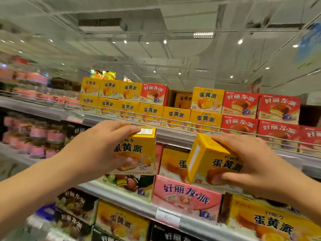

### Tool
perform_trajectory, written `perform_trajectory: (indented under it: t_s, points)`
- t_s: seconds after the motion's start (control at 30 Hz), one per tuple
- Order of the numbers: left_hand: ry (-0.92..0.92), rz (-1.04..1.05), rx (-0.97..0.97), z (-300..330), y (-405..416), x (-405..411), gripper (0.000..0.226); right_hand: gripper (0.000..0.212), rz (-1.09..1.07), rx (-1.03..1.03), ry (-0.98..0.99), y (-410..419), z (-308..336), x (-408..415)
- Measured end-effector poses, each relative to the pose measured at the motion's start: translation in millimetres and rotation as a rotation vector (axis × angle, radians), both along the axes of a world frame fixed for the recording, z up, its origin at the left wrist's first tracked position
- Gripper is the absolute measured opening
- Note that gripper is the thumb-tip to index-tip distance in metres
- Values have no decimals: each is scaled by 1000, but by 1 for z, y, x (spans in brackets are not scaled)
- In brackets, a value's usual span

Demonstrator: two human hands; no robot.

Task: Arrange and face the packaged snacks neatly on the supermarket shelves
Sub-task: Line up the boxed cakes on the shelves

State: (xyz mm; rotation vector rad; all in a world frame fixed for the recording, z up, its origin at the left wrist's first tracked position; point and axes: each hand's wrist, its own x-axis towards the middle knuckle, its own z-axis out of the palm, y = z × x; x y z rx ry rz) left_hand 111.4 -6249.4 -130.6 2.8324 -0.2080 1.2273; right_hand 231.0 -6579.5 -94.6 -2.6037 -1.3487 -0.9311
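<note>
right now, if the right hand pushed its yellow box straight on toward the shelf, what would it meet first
Probably the yellow box standing on the middle shelf directly behind the tilted yellow box that the right hand grips, though depth is unclear.

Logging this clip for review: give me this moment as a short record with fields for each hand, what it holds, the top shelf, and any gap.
left hand: left hand grips an upright yellow box, front face toward the camera
right hand: right hand grips a second yellow box, tilted
top shelf: yellow boxes and red boxes, stacked two high behind a wire rail
gap: upper-row slot, one yellow box set back
below hands: pink box
image: blurred at left
</note>
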Motion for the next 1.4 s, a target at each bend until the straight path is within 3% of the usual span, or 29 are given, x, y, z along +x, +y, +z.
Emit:
perform_trajectory:
  t_s: [0.37,0.7,0.97,1.4]
  points:
    - [35,-87,28,9,70,26,89,85,5,131,-31,89,36,-7]
    - [-100,-79,102,41,99,86,80,70,83,445,-93,157,168,78]
    - [-151,-123,101,58,121,123,83,64,-94,375,34,179,198,144]
    - [-193,-246,155,82,150,159,80,60,-330,288,52,190,205,146]
